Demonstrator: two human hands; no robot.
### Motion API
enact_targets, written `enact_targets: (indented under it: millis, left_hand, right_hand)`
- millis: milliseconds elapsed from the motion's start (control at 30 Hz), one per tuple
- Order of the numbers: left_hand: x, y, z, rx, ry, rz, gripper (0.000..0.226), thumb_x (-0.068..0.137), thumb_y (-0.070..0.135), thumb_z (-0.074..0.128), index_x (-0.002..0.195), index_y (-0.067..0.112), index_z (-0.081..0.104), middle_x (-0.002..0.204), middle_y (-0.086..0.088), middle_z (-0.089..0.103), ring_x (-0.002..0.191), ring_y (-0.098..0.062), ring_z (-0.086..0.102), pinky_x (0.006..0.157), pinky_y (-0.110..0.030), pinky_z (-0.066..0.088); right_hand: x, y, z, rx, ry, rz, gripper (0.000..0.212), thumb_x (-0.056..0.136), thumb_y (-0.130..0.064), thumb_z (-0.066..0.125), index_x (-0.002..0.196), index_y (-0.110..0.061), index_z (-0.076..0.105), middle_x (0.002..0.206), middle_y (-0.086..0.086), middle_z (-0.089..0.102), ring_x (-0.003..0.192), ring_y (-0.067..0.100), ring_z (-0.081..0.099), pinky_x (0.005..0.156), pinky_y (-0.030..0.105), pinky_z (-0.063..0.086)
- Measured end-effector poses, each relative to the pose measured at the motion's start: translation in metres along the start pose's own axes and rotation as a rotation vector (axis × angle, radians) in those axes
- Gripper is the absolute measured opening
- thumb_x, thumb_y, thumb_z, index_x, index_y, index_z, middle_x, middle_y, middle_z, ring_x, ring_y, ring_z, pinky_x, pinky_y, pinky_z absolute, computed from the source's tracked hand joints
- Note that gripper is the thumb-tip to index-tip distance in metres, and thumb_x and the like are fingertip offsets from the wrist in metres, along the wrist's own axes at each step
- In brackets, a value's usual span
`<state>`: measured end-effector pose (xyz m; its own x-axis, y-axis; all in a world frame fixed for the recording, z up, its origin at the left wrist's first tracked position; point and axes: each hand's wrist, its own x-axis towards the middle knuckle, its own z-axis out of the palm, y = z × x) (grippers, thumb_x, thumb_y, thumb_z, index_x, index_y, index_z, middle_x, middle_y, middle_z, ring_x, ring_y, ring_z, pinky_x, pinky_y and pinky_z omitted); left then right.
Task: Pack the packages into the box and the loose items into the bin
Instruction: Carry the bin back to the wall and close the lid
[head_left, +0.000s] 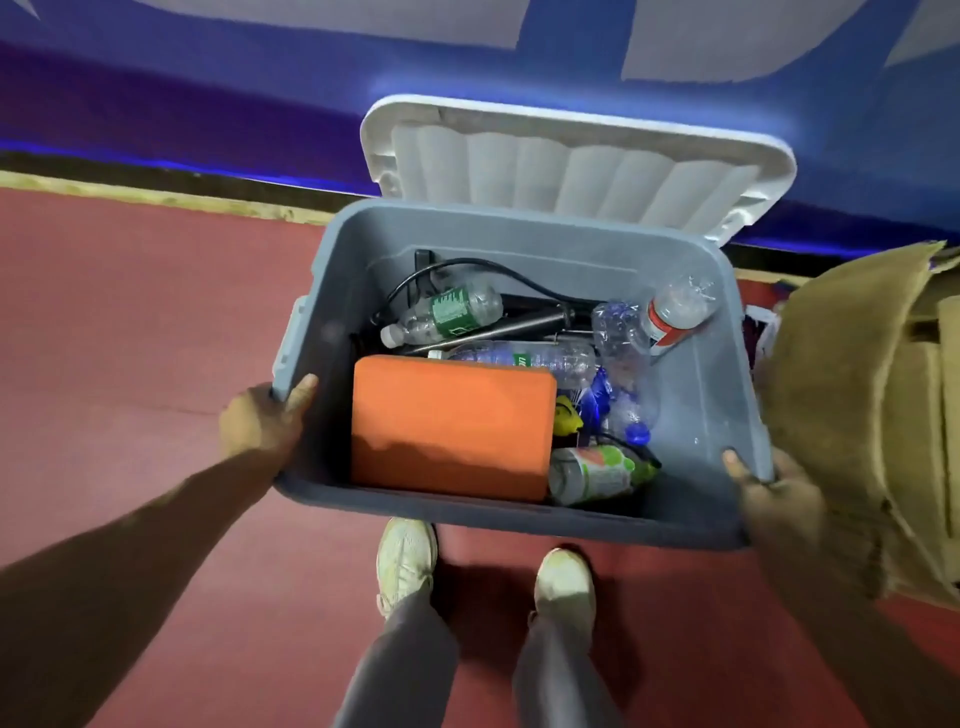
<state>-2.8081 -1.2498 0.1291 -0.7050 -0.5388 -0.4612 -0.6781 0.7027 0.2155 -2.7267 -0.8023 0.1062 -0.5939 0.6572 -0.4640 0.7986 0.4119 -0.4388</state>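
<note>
A grey plastic bin (524, 228) is held above the red floor in front of me. My left hand (262, 421) grips its left rim, thumb over the edge. My right hand (774, 491) grips the near right corner. Inside lie an orange rectangular pad (452, 426), several clear plastic bottles (447, 314), a green-labelled can (592, 473), a small yellow item (566, 415), a black cable (467, 267) and a metal rod. One bottle (675, 312) leans on the right wall. A brown cardboard box (857, 415) stands just to the right of the bin.
The bin's white lid (576, 166) leans upright behind it against a blue and white wall (208, 104). My two feet in pale shoes (408, 561) stand on the red floor (130, 338) under the bin's near edge.
</note>
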Motion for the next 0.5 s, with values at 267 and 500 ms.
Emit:
enact_targets:
  millis: [267,500]
  left_hand:
    - [0.019,-0.040,0.051,-0.169,-0.277,-0.165,0.042,0.093,0.044,0.049,0.084,0.005,0.060,0.072,-0.014,0.055,0.067,-0.029,0.054,0.063,-0.032,0.042]
    - [0.010,-0.023,0.028,-0.243,-0.315,-0.230,0.029,0.087,0.035,0.056,0.089,0.006,0.057,0.091,-0.020,0.060,0.082,-0.030,0.060,0.081,-0.042,0.052]
  right_hand:
    - [-0.013,0.047,0.052,-0.122,-0.066,0.109,0.031,0.090,-0.036,0.060,0.078,-0.008,0.055,0.075,0.019,0.057,0.080,0.034,0.059,0.073,0.041,0.042]
    - [-0.033,0.007,0.029,-0.258,-0.303,0.188,0.058,0.084,-0.032,0.069,0.129,0.000,0.050,0.122,0.023,0.059,0.112,0.037,0.057,0.096,0.043,0.045]
